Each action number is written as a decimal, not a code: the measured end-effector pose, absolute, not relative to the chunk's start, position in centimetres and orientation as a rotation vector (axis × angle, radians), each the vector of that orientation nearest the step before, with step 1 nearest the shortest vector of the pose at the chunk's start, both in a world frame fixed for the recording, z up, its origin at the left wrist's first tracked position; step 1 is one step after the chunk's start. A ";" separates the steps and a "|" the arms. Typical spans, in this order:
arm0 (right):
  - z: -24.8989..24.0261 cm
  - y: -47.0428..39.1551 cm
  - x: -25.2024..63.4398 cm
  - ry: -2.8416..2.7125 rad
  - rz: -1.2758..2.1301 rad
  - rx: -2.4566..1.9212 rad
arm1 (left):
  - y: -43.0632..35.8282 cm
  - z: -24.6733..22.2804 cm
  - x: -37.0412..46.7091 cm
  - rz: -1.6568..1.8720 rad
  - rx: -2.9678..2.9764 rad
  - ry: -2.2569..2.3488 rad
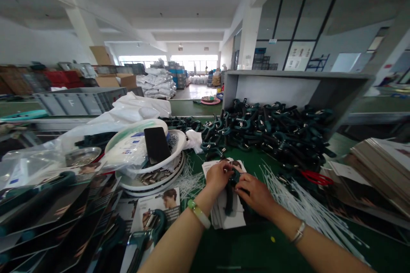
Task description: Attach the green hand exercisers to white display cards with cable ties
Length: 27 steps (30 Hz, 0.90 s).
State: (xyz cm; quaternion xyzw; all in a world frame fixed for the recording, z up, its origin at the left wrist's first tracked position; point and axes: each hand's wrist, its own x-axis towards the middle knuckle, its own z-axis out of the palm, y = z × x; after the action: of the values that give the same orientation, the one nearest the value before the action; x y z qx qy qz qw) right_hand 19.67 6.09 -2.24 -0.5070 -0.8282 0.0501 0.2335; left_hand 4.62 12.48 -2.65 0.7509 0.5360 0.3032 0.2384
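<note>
- The person's left forearm (184,239), bare, rises from the near edge and slants far and to the right.
- The right forearm (323,245), also bare, enters from the near right and slants far and to the left.
- The left hand (220,175) is curled, its fingers bent and gathered toward the right.
- The right hand (256,193) shows its back, its fingers bent and pointing left.
- The two hands nearly meet, the left one slightly farther away.
</note>
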 end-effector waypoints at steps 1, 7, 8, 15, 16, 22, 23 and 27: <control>-2.5 6.1 19.8 -2.247 0.161 -1.351 | 12.3 -2.8 4.5 0.855 2.061 1.447; -3.0 6.3 19.5 -1.985 0.242 -1.274 | 11.4 -1.9 3.3 0.914 2.201 1.276; -2.9 6.3 19.4 -1.931 0.263 -1.294 | 11.2 -1.8 3.1 0.913 2.223 1.254; -1.1 6.2 18.5 -1.768 0.463 -1.451 | 9.9 -2.4 2.7 0.888 2.324 1.233; -1.1 6.1 18.4 -1.793 0.488 -1.476 | 9.8 -2.5 2.8 0.898 2.303 1.243; -2.5 5.7 18.0 -1.756 0.569 -1.538 | 9.8 -3.2 3.0 0.948 2.140 1.283; -2.8 5.7 17.9 -1.728 0.572 -1.531 | 9.9 -3.3 3.0 0.948 2.126 1.285; -3.4 5.8 17.5 -1.626 0.536 -1.496 | 10.1 -3.7 3.0 0.942 2.077 1.297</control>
State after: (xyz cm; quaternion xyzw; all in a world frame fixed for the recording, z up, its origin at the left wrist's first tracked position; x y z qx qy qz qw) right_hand 17.54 5.75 -3.38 -0.5970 -0.6489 0.2137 0.4206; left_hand 2.97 10.09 -3.72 0.7652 0.4777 0.3473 0.2563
